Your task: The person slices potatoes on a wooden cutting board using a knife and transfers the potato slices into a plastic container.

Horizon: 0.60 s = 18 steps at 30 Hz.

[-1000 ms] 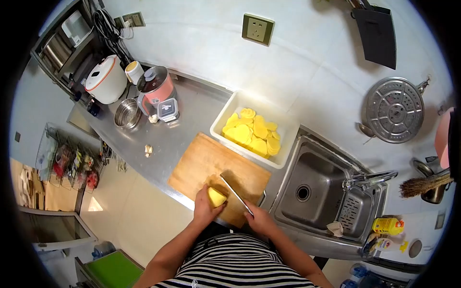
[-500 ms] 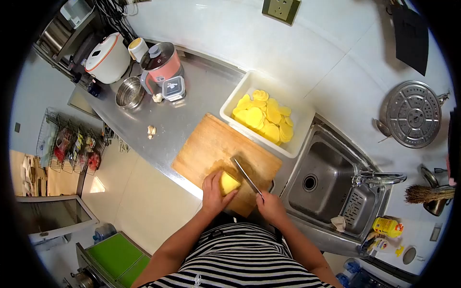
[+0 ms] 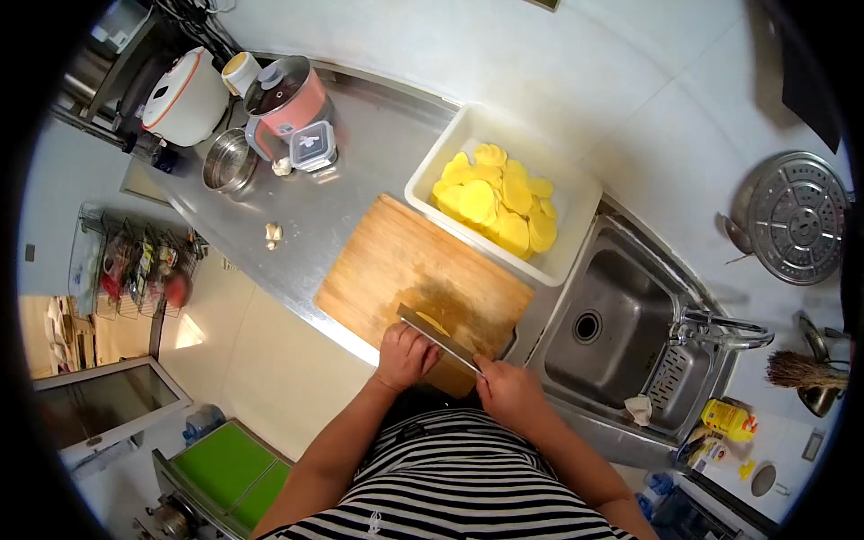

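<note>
My right hand (image 3: 511,392) grips the handle of a kitchen knife (image 3: 439,338), whose blade slants across the near part of a wooden cutting board (image 3: 378,256). My left hand (image 3: 405,356) has its fingers curled against the near side of the blade, on the peeled potato, most of which is hidden by the hand and knife. A thin yellow edge of the potato (image 3: 434,320) shows just past the blade. Beyond the board, yellow potato slices (image 3: 490,200) lie piled in a white plastic tub (image 3: 438,155).
A steel sink (image 3: 603,306) with a faucet (image 3: 720,329) is at the right. On the counter's left stand a pink pot (image 3: 292,103), a lidded container (image 3: 313,146), a steel bowl (image 3: 229,162), a rice cooker (image 3: 187,97) and garlic (image 3: 273,234).
The knife has moved left and down onto the potato, beside my left fingers. My left hand has turned so its curled fingers cover the potato. The view has shifted slightly.
</note>
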Available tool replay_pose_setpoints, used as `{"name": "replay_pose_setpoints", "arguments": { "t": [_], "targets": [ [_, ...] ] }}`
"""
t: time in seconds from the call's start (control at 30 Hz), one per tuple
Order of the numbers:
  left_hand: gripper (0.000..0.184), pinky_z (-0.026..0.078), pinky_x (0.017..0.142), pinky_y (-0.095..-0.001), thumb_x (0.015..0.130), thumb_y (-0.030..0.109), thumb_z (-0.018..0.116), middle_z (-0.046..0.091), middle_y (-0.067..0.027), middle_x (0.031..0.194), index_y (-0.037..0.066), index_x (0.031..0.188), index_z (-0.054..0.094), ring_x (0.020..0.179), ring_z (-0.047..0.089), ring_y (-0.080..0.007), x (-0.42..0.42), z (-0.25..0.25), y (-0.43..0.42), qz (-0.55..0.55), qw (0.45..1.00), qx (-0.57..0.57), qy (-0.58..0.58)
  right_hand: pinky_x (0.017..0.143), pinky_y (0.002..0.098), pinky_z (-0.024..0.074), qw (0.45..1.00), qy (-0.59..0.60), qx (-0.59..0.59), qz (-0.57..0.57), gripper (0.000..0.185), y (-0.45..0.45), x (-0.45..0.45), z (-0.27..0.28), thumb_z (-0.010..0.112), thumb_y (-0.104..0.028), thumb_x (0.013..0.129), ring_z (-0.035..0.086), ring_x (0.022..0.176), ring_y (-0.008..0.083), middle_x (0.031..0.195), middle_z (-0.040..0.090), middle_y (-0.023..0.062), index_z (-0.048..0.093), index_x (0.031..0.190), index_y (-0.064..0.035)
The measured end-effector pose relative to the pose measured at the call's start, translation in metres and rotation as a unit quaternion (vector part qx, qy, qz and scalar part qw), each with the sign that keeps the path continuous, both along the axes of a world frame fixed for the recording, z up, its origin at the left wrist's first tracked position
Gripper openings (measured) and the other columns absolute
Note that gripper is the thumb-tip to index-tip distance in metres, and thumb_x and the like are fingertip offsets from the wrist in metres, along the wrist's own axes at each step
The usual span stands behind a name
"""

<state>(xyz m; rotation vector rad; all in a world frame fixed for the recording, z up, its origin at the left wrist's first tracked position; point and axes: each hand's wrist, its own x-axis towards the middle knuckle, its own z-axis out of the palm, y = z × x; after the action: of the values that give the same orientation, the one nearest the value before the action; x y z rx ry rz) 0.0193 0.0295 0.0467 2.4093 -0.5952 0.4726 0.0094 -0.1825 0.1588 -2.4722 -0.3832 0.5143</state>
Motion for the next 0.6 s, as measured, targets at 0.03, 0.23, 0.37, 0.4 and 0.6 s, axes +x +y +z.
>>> {"name": "replay_pose_setpoints", "arguments": {
  "t": [0.03, 0.23, 0.37, 0.4, 0.6],
  "targets": [
    [0.033, 0.043, 0.079, -0.0413, 0.068, 0.016, 0.072, 0.053, -0.01, 0.102, 0.009, 0.097, 0.057, 0.095, 0.051, -0.0306, 0.001, 0.0, -0.001, 0.007, 1.0, 0.013, -0.006, 0.059, 0.0436, 0.0493, 1.0, 0.003, 0.0, -0.002, 0.024, 0.0, -0.001, 0.003, 0.057, -0.016, 0.083, 0.061, 0.065, 0.0347, 0.072, 0.061, 0.0169, 0.06, 0.103, -0.0022],
    [0.035, 0.044, 0.077, -0.0426, 0.065, 0.014, 0.071, 0.054, -0.0111, 0.1, 0.007, 0.097, 0.058, 0.09, 0.052, -0.0321, -0.005, -0.004, -0.004, 0.033, 0.998, 0.049, 0.017, 0.053, 0.0415, 0.0498, 0.999, -0.01, -0.026, 0.02, 0.029, -0.001, -0.003, 0.014, 0.058, -0.016, 0.082, 0.06, 0.059, 0.032, 0.07, 0.061, 0.0136, 0.06, 0.108, -0.0042],
    [0.04, 0.041, 0.082, -0.0467, 0.07, 0.02, 0.068, 0.054, -0.0154, 0.108, 0.004, 0.105, 0.057, 0.096, 0.052, -0.0349, -0.011, -0.023, -0.001, 0.047, 0.997, 0.057, 0.0, 0.052, 0.0405, 0.05, 0.999, 0.005, -0.035, 0.026, 0.028, -0.002, -0.004, 0.021, 0.058, -0.016, 0.082, 0.061, 0.057, 0.0308, 0.07, 0.062, 0.0136, 0.06, 0.106, -0.0033],
    [0.04, 0.041, 0.082, -0.0467, 0.07, 0.02, 0.068, 0.054, -0.0154, 0.108, 0.004, 0.105, 0.057, 0.096, 0.052, -0.0349, -0.01, -0.022, -0.002, 0.046, 0.997, 0.056, 0.001, 0.052, 0.0401, 0.0501, 0.999, 0.009, -0.039, 0.028, 0.028, -0.002, -0.004, 0.022, 0.057, -0.016, 0.082, 0.061, 0.058, 0.0304, 0.07, 0.062, 0.0138, 0.061, 0.106, -0.0027],
    [0.028, 0.044, 0.078, -0.0427, 0.066, 0.01, 0.067, 0.055, -0.01, 0.102, 0.007, 0.093, 0.06, 0.095, 0.052, -0.0308, -0.01, -0.022, -0.002, 0.051, 0.998, 0.016, -0.018, 0.048, 0.0405, 0.0508, 0.999, 0.009, -0.034, 0.033, 0.027, -0.001, -0.003, 0.019, 0.054, -0.018, 0.085, 0.062, 0.054, 0.0292, 0.066, 0.061, 0.0145, 0.059, 0.105, -0.0007]
  ]
}}
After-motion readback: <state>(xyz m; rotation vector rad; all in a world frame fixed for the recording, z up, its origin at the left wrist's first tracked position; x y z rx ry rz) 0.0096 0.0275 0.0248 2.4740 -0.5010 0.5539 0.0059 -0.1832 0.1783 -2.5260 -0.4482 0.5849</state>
